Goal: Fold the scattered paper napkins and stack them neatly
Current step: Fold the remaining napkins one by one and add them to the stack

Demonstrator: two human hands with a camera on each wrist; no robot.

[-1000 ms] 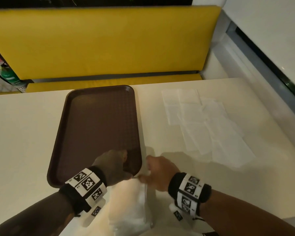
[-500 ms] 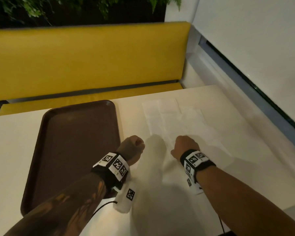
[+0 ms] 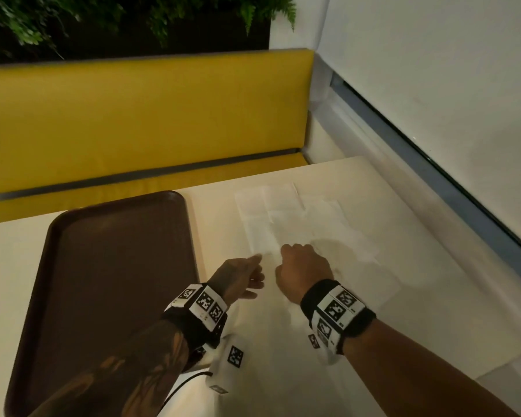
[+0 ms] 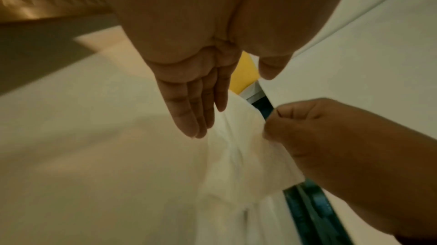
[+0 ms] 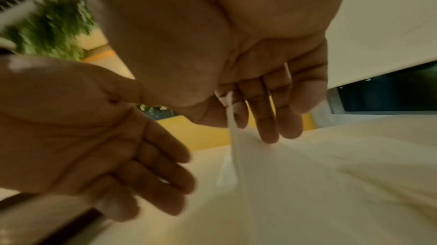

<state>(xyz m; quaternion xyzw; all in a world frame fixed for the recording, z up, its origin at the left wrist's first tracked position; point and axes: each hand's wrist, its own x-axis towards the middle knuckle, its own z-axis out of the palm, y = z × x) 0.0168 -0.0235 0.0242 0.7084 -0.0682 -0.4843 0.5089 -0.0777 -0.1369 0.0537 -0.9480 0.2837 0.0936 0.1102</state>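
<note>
Several white paper napkins [image 3: 298, 218] lie spread and overlapping on the cream table [image 3: 433, 284], right of the tray. My right hand [image 3: 298, 266] is at their near edge. Its thumb and forefinger pinch one napkin [image 5: 234, 136] by a raised edge, and the sheet [image 4: 236, 148] hangs down crumpled to the table. My left hand [image 3: 248, 273] hovers just left of it with its fingers [image 4: 189, 114] straight and together, holding nothing. In the left wrist view those fingertips are close to the lifted napkin; I cannot tell if they touch.
A brown plastic tray [image 3: 73, 296] lies on the table's left half, just beside my left forearm. A yellow bench [image 3: 139, 115] runs behind the table, with plants above it. A wall and a dark window ledge [image 3: 451, 188] border the right side.
Both hands went forward from the tray's near corner to the spread napkins. My left hand, a fist half a second ago, has opened. My right hand stays curled.
</note>
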